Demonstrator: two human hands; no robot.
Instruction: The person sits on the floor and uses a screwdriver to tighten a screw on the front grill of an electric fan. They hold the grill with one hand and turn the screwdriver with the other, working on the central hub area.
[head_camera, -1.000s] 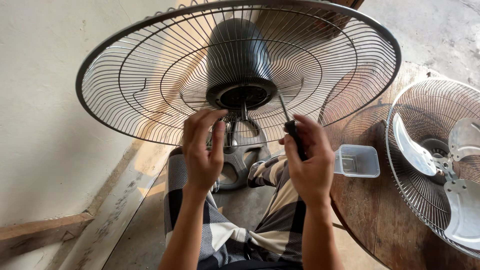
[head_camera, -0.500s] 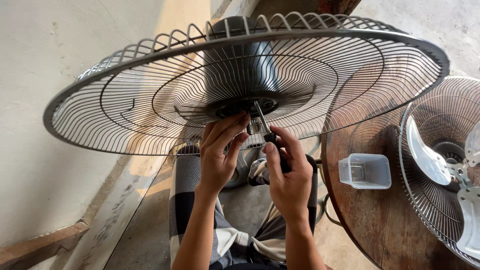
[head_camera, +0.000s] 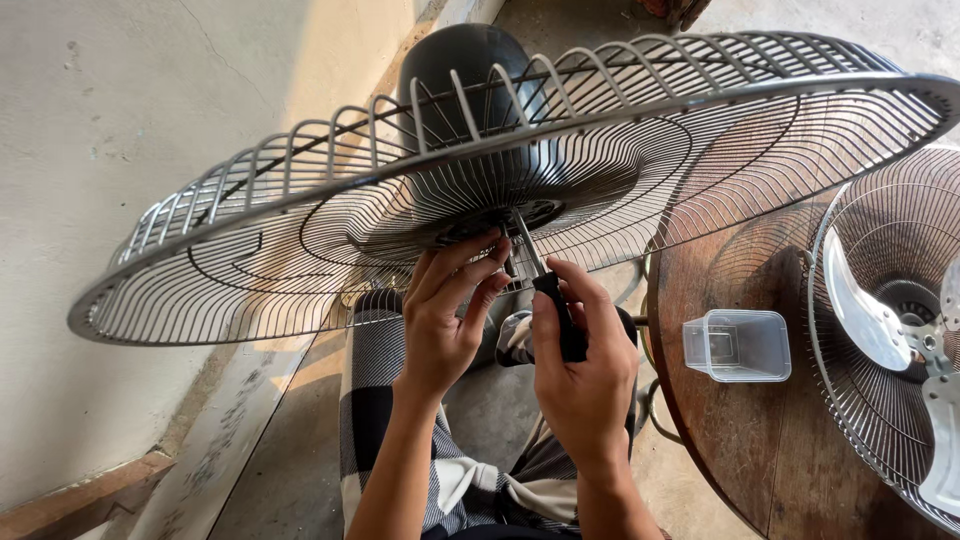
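We are holding a wire fan guard (head_camera: 300, 270) up in front of us, tilted so its rim is running from low on the left to high on the right. A dark motor housing (head_camera: 462, 70) is sitting behind the guard's centre, showing through the wires.

Our left hand (head_camera: 445, 320) is reaching up under the hub, fingers (head_camera: 470, 262) bent and pressing against the guard's centre beside the screwdriver shaft. It is partly closed, steadying the hub; we cannot tell whether it is pinching anything small.

Our right hand (head_camera: 585, 365) is wrapping tightly around the black handle of a screwdriver (head_camera: 545, 290). The metal shaft is slanting up and to the left, with its tip meeting the hub just under the motor. The two hands are working just beside each other, the thumbs nearly touching.

Below the hands, our lap is showing in checked cloth (head_camera: 385, 390), and a metal bracket of the fan is lying partly hidden behind the hands.

To the right, a round wooden table (head_camera: 740, 440) is standing near our knee. A clear plastic tub (head_camera: 738, 345) is sitting on it, apart from the hands. At the far right, a second fan (head_camera: 900, 320) with metal blades inside its own guard is resting on the table's edge. A pale wall (head_camera: 120, 150) is filling the left side.
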